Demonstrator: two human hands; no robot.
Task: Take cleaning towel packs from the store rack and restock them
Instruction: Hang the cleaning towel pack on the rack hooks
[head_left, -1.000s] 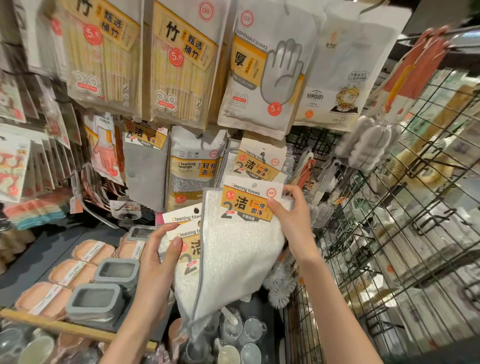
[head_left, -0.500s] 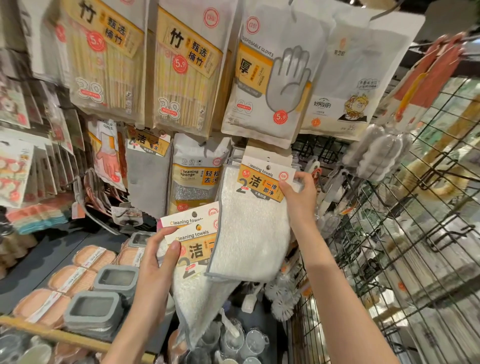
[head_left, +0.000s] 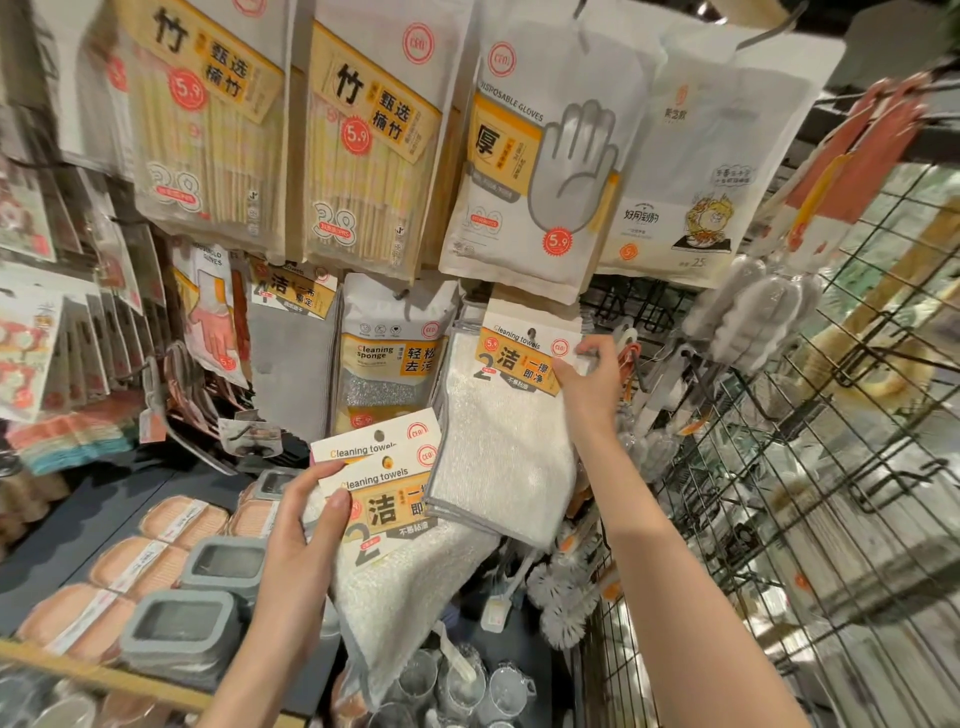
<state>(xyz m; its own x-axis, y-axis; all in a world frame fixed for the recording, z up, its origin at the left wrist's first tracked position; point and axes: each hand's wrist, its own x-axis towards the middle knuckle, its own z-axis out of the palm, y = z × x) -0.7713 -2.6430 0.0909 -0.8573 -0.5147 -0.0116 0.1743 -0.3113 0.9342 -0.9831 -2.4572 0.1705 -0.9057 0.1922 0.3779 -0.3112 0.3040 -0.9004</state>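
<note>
right hand (head_left: 584, 387) pinches the header card of a towel pack (head_left: 506, 441) at two o'clock; left hand (head_left: 298, 540) grips more towel packs (head_left: 387, 525) at seven o'clock.

I'm only getting one feed here, the head cam, and it's sitting at the wearer's eye level, looking forward and tilting a bit up and down at once thanks to the wide lens. It's facing a store rack (head_left: 613, 312) of hanging packs, really close, so the top row is bulging and leaning at the frame edges. Both forearms are coming in from the bottom, with the left hand (head_left: 298, 525) low centre and the right hand (head_left: 589, 382) mid-frame, easily within arm's reach of the display. A wire grid panel (head_left: 810, 467) is running off along the right side. No second view, so nothing's overlapping.
</note>
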